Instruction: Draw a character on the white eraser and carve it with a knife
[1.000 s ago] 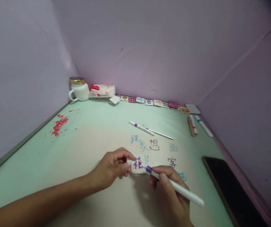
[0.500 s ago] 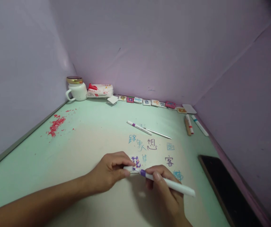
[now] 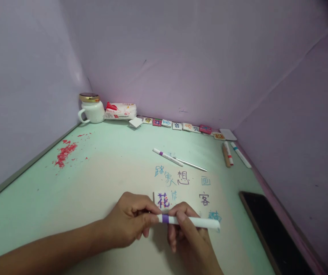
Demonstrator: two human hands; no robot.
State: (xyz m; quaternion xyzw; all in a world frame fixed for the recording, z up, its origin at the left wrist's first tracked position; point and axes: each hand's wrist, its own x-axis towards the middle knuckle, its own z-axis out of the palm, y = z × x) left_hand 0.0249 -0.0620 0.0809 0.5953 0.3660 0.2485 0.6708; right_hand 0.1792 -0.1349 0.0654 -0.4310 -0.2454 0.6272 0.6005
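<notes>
A white marker point(image 3: 205, 222) with a purple band lies level between my two hands. My left hand point(image 3: 132, 217) pinches its band end between thumb and fingers, partly hiding the cap. Wrapped round the barrel near the band are the fingers of my right hand point(image 3: 191, 229). Just behind the hands is a purple character point(image 3: 163, 200) with orange marks, a short dark edge at its left; whether it is on a separate tile I cannot tell. Blue and purple handwritten characters point(image 3: 183, 178) spread over the pale tabletop point(image 3: 103, 183) beyond.
Another purple-banded marker point(image 3: 168, 157) and a thin metal rod point(image 3: 192, 164) lie ahead. A phone point(image 3: 269, 229) is at right, near more markers point(image 3: 240, 155). Small character tiles point(image 3: 176, 126) line the back wall beside a tissue pack point(image 3: 120, 110) and lidded mug point(image 3: 93, 110). Red crumbs point(image 3: 66, 153) lie left.
The marker's exposed tip has gone from sight, and the marker has swung from slanting to nearly level. Both hands have come closer together and slightly lower.
</notes>
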